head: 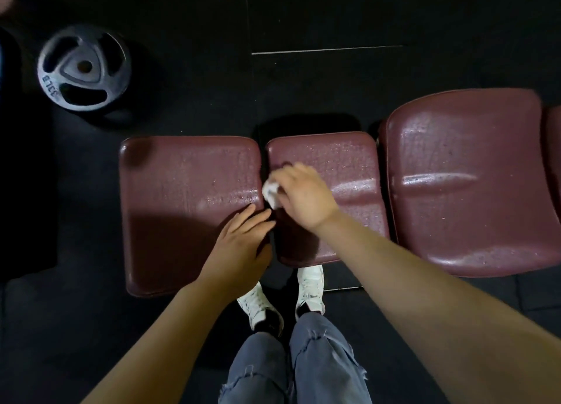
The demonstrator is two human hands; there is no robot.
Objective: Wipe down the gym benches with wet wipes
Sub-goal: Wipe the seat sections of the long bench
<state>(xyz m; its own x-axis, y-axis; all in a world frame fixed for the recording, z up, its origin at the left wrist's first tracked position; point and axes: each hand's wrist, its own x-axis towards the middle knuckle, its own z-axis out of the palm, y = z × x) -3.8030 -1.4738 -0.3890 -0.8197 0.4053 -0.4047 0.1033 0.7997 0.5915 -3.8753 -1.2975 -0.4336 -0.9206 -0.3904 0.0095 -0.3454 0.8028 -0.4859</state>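
Note:
A maroon padded gym bench lies across the view in three pads: a left pad (pixel 182 197), a middle pad (pixel 343 160) and a larger right pad (pixel 467 175), all with a wet sheen. My right hand (pixel 303 197) grips a crumpled white wet wipe (pixel 271 192) at the left edge of the middle pad, by the gap between pads. My left hand (pixel 243 242) rests flat with straight fingers on the right edge of the left pad, just below the wipe.
A grey weight plate (pixel 83 68) lies on the dark rubber floor at the upper left. A black object (pixel 24 160) fills the left edge. My feet in white shoes (pixel 309 288) stand against the bench's near side.

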